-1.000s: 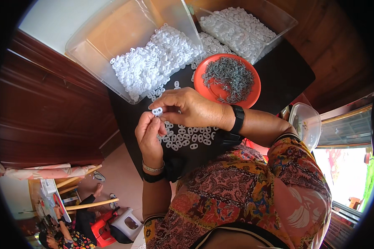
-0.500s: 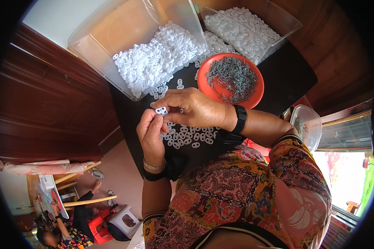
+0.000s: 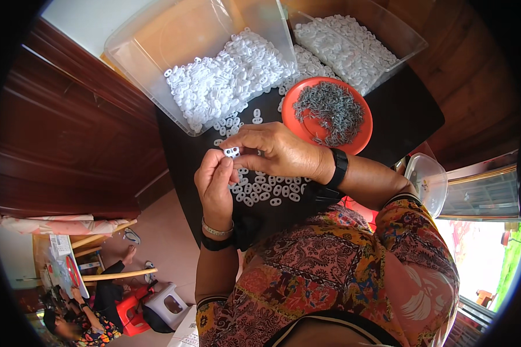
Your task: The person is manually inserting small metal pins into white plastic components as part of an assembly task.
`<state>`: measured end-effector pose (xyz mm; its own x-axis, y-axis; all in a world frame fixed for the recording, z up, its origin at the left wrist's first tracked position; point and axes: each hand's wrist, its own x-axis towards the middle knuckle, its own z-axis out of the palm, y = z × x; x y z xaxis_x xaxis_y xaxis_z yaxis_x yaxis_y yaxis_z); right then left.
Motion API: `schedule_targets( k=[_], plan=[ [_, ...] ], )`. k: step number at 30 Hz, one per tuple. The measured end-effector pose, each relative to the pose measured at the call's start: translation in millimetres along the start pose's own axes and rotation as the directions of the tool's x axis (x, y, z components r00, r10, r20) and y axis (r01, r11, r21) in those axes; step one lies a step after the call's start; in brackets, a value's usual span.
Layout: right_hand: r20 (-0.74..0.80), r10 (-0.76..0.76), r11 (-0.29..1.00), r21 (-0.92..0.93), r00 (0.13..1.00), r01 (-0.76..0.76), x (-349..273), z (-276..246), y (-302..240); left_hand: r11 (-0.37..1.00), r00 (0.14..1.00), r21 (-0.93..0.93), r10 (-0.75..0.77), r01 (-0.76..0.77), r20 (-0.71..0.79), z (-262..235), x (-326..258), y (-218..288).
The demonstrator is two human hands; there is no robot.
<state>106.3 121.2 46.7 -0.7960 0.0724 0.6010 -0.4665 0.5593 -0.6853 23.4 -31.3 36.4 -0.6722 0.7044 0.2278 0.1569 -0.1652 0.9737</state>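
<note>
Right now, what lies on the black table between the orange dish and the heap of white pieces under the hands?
In the head view, bare black table and the right hand with its wrist separate the orange dish from the heap of white pieces.

White plastic pieces (image 3: 231, 81); grey pins (image 3: 330, 110) in orange bowl (image 3: 295, 124); black table (image 3: 405, 115); paisley sleeves (image 3: 330, 272).

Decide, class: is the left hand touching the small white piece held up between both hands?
Touching. The head view shows the left hand with its fingertips pressed against the small white piece, and the right hand pinching it from the other side.
</note>
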Motion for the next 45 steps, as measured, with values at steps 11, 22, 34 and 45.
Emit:
schedule_targets(
  k=[11,22,34,45],
  plan=[
    [-0.007,-0.021,0.999,-0.025,1.000,0.021,-1,2,2,0.998,1.000,0.052,0.028,-0.028,-0.003,3,0,2],
    [-0.004,-0.043,0.997,-0.057,0.999,0.042,-1,2,1,0.999,0.999,0.012,0.047,-0.047,-0.013,3,0,-4],
    [0.026,-0.021,0.996,-0.082,0.999,0.023,-1,2,3,0.999,0.999,-0.014,-0.031,0.030,-0.030,5,2,-11],
    [0.078,0.024,0.993,-0.116,0.997,-0.015,-3,4,6,0.981,0.991,-0.155,-0.126,0.118,-0.040,9,4,-20]
  ],
)
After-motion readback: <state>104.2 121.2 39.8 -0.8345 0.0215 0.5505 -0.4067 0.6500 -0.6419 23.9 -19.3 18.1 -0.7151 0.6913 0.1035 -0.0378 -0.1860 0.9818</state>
